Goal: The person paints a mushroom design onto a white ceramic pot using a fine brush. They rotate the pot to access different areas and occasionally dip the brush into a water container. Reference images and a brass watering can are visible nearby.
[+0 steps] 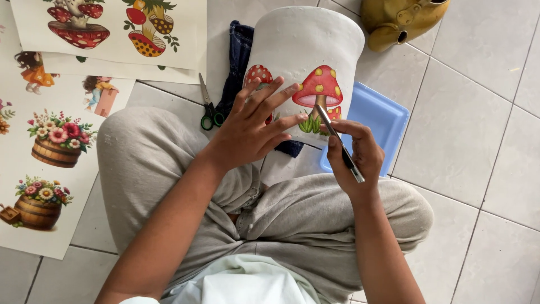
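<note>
**Hands on a decorated pot, seated on tiled floor**

Crossed legs in grey fabric trousers (169,169) sit closest to the lens, with your forearms reaching out over them. Your left hand (253,126) lies flat against the side of the large whitish cylindrical pot (306,42), fingers spread wide and pressed onto a red spotted mushroom picture that it partly covers. The pot lies tilted on its side across your lap, rim pointing away from you. Your right hand (357,155) is closed around a thin metal-handled tool with a dark grip (337,141), pinched between thumb and fingers; its tip touches the pot at the foot of the second red mushroom decal (319,93).

Under the pot you have a folded dark blue cloth (239,56) and, to the right, a light blue plastic tray (379,121). Green-handled scissors (209,107) lie on the tiles just left of the cloth. Printed paper sheets with flower barrels and mushrooms (50,141) cover the floor on the left. One mustard-yellow ceramic figure (402,19) stands beyond the pot.
</note>
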